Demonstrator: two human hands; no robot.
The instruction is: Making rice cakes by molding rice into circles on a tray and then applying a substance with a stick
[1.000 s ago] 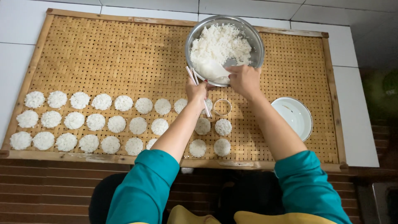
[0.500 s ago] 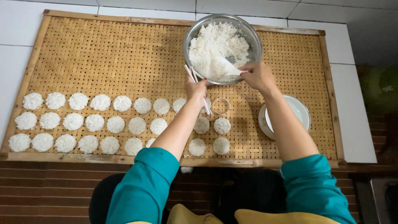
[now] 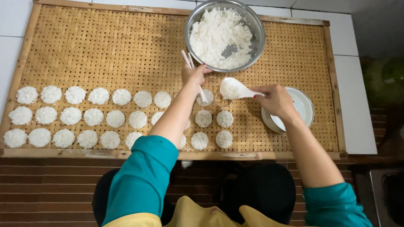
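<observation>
My right hand holds a white spoon heaped with cooked rice, just above a small round ring mould on the woven bamboo tray. In my left hand is a pair of pale chopsticks, whose tips point down at a flat rice disc beside the mould. A metal bowl of white rice stands at the tray's far edge, right behind both hands. Several flat round rice cakes lie in three rows along the tray's near side.
A small white bowl sits on the tray under my right wrist. The tray rests on white tiles, with red brick below its near edge. Dark clutter lies at the far right.
My right hand has lifted the rice-filled spoon out of the metal bowl and carried it down toward me, over the ring mould. The left hand has stayed in place with the chopsticks.
</observation>
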